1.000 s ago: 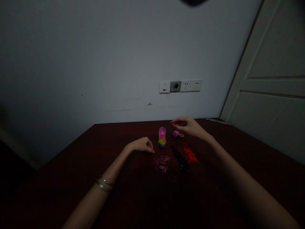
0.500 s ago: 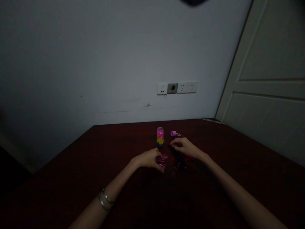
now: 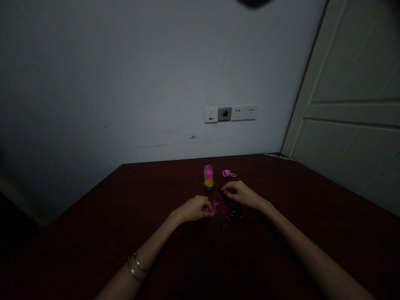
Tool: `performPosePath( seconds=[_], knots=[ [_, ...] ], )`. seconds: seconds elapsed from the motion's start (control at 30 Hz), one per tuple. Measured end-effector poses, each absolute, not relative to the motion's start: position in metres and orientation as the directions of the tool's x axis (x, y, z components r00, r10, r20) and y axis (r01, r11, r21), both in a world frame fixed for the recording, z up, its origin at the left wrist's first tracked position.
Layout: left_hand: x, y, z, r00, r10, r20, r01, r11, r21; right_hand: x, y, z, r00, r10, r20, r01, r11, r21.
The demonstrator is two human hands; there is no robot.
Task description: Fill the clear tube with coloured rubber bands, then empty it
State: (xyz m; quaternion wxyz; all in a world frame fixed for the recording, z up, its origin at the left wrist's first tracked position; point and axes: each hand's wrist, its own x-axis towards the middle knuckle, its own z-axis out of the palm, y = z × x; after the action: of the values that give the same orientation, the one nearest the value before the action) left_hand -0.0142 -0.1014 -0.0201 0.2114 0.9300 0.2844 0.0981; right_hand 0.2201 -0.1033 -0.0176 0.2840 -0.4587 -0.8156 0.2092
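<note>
My left hand (image 3: 197, 208) rests low over the small pink rubber bands (image 3: 214, 203), its fingers drawn together on some of them. My right hand (image 3: 240, 193) is pinched at the far end of the black rubber bands (image 3: 236, 212); whatever lies between its fingertips is too dark to make out. Behind both hands stands a clear bottle (image 3: 208, 178) with no cap on, filled with pink, yellow and blue bands in layers. To its right lies a pink cap (image 3: 226, 173) with a loop. My right hand and forearm hide the red bands.
A few thin reddish bands (image 3: 226, 227) lie loose on the dark red table (image 3: 156, 179). White sockets (image 3: 243, 113) sit on the wall (image 3: 140, 83) behind it. A pale panelled door (image 3: 350, 137) stands at the right.
My right hand has come down from beside the cap to the black bands. My left hand has moved right onto the pink bands, opened, then closed its fingers there.
</note>
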Motion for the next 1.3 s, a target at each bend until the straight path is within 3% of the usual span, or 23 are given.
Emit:
performPosePath(
  seconds=[0.2, 0.5, 0.93, 1.3],
  knots=[
    [-0.019, -0.099, -0.022, 0.809, 0.582, 0.088, 0.517, -0.774, 0.364, 0.219, -0.107, -0.017, -0.425, 0.860, 0.283, 0.662, 0.509, -0.550],
    [-0.018, -0.101, -0.022, 0.786, 0.612, 0.086, 0.534, -0.742, 0.404, 0.217, -0.109, -0.017, -0.436, 0.858, 0.273, 0.693, 0.513, -0.507],
    [-0.026, -0.095, -0.011, 0.624, 0.774, 0.106, 0.478, -0.486, 0.732, 0.215, -0.112, -0.014, -0.433, 0.858, 0.275, 0.677, 0.511, -0.530],
    [-0.027, -0.059, 0.024, 0.388, 0.880, 0.275, 0.322, -0.409, 0.854, 0.215, -0.111, -0.015, -0.430, 0.864, 0.264, 0.653, 0.499, -0.569]
  ],
)
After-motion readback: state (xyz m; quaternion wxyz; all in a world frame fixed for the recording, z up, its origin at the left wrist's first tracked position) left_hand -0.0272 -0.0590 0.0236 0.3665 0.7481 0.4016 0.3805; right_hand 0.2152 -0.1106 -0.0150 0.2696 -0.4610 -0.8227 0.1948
